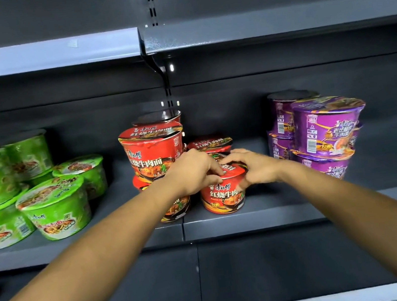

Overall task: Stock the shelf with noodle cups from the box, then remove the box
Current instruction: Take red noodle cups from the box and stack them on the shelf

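A red noodle cup (224, 196) stands on the dark middle shelf (269, 214) near its front edge. My left hand (190, 173) grips the cup's rim from the left and my right hand (253, 167) grips it from the right, fingers curled over the lid. Just left of it a stack of red cups (152, 153) rises two high, with more red cups (209, 144) behind. The box is not in view.
Green noodle cups (53, 207) fill the shelf's left part, some stacked. Purple noodle cups (326, 127) are stacked at the right. An upper shelf (42, 55) overhangs above. A lower shelf (266, 271) with price labels lies beneath my forearms.
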